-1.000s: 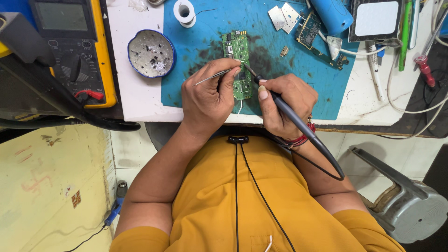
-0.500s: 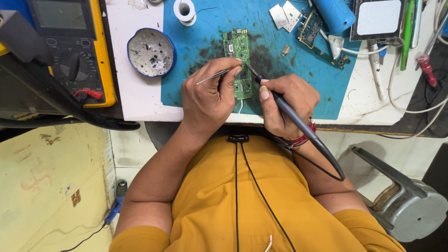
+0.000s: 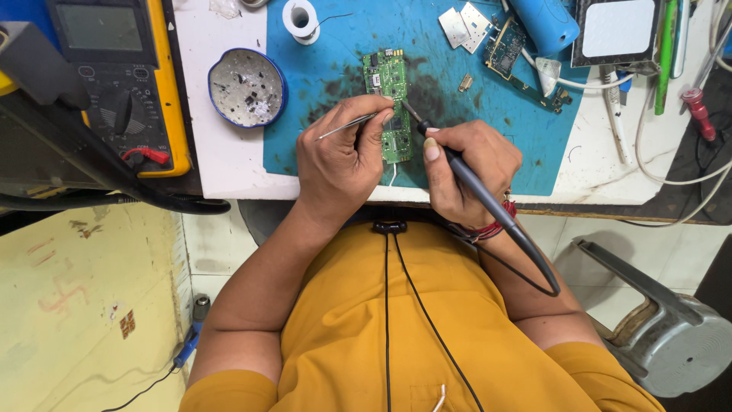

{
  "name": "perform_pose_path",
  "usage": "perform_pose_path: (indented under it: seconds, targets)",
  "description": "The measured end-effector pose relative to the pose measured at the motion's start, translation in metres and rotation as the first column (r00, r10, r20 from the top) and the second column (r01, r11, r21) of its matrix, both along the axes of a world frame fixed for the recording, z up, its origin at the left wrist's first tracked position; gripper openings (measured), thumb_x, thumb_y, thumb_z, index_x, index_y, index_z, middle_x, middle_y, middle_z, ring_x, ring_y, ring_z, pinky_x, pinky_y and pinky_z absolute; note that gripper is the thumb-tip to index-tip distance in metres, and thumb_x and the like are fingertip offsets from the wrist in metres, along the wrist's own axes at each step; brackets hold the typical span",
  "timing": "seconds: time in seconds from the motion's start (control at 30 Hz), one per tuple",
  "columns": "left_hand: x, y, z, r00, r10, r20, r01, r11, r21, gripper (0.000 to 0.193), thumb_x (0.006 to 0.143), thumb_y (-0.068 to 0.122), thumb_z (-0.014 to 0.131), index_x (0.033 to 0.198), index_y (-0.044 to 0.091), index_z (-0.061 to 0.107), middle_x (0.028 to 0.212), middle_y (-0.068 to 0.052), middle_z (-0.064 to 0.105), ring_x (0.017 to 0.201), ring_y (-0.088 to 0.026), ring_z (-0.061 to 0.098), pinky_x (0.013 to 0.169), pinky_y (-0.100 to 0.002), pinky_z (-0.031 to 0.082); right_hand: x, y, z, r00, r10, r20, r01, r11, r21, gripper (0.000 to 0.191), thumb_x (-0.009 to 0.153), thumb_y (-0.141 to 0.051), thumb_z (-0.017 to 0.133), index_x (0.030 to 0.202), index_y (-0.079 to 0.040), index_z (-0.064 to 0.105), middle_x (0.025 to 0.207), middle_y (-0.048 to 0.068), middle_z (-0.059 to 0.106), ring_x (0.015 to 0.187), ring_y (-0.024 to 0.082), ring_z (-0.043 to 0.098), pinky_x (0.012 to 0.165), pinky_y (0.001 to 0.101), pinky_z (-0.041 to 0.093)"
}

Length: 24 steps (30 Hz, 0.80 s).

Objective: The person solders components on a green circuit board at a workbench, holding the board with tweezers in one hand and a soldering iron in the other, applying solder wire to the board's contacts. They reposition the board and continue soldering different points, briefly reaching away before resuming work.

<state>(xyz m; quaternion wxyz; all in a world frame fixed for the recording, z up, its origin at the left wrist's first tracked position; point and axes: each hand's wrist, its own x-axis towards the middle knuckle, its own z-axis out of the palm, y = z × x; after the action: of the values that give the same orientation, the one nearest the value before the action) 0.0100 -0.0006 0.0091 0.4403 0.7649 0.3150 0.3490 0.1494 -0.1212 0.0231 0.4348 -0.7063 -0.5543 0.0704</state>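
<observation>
A narrow green circuit board [image 3: 390,84] lies on a blue work mat [image 3: 335,69] at the table's near edge. My left hand [image 3: 339,156] pinches thin metal tweezers [image 3: 343,127] whose tips meet the board's middle. My right hand [image 3: 469,168] grips a black soldering iron [image 3: 488,206] like a pen, its tip touching the board beside the tweezers. The iron's black cord runs down past my right wrist.
A round blue-rimmed tin [image 3: 248,86] with residue and a solder spool [image 3: 300,17] sit left of the board. A yellow multimeter [image 3: 114,84] stands far left. Other circuit boards [image 3: 507,46], metal shields [image 3: 465,23], a blue cylinder [image 3: 545,23] and cables [image 3: 671,175] crowd the right.
Both hands stay on the board with the tweezers and iron; only a slight shift of the camera view is visible.
</observation>
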Motion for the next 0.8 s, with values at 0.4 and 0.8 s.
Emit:
perform_pose_path:
  seconds: [0.4, 0.8]
  targets:
    - [0.000, -0.001, -0.003, 1.000, 0.007, 0.011, -0.007, 1.000, 0.001, 0.007, 0.103, 0.006, 0.071, 0.109, 0.008, 0.067, 0.100, -0.006, 0.074, 0.082, -0.024, 0.074, 0.071, -0.033, 0.056, 0.001, -0.005, -0.008, 1.000, -0.011, 0.005, 0.011, 1.000, -0.006, 0.006, 0.099, -0.001, 0.070, 0.102, -0.002, 0.066, 0.091, 0.014, 0.071, 0.076, 0.027, 0.069, 0.066, 0.0341, 0.052]
    - [0.000, -0.001, -0.010, 0.971, 0.136, 0.197, -0.073, 0.953, -0.295, 0.017, 0.110, 0.011, 0.064, 0.122, -0.001, 0.063, 0.104, -0.007, 0.077, 0.076, -0.008, 0.072, 0.067, -0.023, 0.060, -0.005, 0.006, 0.000, 0.981, 0.013, 0.194, 0.003, 0.997, -0.082, 0.024, 0.097, -0.003, 0.075, 0.120, -0.002, 0.068, 0.095, 0.014, 0.073, 0.078, 0.029, 0.073, 0.073, 0.0364, 0.057]
